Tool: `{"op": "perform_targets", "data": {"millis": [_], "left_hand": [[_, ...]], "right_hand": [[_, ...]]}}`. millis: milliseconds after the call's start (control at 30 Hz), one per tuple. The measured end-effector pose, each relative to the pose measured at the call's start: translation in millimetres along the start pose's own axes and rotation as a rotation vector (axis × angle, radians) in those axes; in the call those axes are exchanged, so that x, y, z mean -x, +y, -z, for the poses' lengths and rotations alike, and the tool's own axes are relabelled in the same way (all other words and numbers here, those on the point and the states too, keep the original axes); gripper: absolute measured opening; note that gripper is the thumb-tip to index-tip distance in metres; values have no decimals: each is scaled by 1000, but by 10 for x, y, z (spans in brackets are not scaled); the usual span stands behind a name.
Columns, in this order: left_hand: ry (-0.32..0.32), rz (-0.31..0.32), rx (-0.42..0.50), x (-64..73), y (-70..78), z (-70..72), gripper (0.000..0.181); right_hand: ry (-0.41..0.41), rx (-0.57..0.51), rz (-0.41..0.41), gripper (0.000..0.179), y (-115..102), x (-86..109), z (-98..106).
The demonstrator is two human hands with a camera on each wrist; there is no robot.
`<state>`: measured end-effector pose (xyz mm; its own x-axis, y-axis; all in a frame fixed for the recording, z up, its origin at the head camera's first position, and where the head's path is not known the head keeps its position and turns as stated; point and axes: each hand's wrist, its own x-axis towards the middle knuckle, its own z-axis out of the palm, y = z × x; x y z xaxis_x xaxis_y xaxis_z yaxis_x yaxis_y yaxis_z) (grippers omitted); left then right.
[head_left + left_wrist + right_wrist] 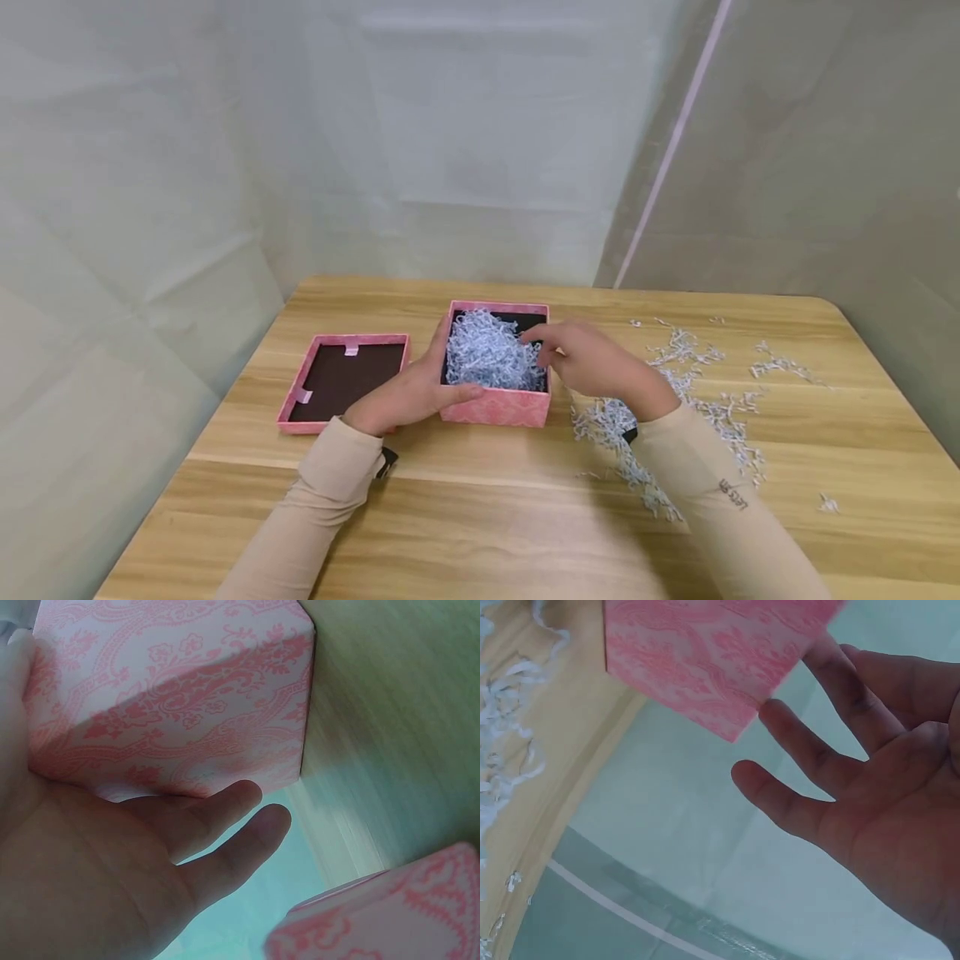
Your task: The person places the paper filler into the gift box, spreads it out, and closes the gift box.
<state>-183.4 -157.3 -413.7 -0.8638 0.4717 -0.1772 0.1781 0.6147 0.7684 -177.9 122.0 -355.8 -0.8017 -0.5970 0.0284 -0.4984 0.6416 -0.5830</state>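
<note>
A pink patterned box point(495, 408) stands on the table with its top off, its black inside filled with white shredded paper point(491, 354). My left hand point(420, 387) rests against its left front corner, thumb along the front and fingers along the left side. In the left wrist view, two fairly straight fingers point(240, 847) stand off the patterned wall point(187, 697). Over the right rim reaches my right hand point(592, 358), its index finger at the shredded paper. Whether it pinches any strands is hidden; the fingers in the right wrist view are spread and loosely bent.
Left of the box lies the pink lid point(356, 379), dark inside facing up. Loose paper shreds point(682, 375) are scattered over the right side of the wooden table point(510, 517). Under the right forearm, a small black thing point(631, 434) shows among them. Pale sheeting hangs behind.
</note>
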Motion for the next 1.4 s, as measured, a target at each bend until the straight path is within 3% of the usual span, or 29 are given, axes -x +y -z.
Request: {"op": "perform_targets", "data": {"millis": [100, 267, 400, 600, 767, 933, 1100, 1400], "left_hand": [[-2, -13, 9, -25, 0, -19, 123], [-4, -26, 6, -47, 22, -50, 124], [-6, -16, -15, -38, 45, -44, 124], [-6, -20, -15, -2, 56, -18, 124], [2, -12, -25, 22, 21, -5, 126], [-5, -8, -36, 49, 0, 24, 126], [-5, 7, -56, 74, -30, 71, 125], [-5, -7, -21, 89, -118, 67, 125]], "right_hand": [[30, -1, 3, 43, 40, 59, -3], [148, -48, -89, 39, 216, 321, 100], [183, -64, -177, 42, 392, 613, 216], [132, -95, -307, 84, 636, 1123, 302], [85, -165, -367, 114, 792, 1521, 219], [77, -62, -390, 127, 820, 1826, 2], [64, 44, -403, 128, 707, 1883, -271], [-3, 227, -399, 140, 658, 1587, -505]]}}
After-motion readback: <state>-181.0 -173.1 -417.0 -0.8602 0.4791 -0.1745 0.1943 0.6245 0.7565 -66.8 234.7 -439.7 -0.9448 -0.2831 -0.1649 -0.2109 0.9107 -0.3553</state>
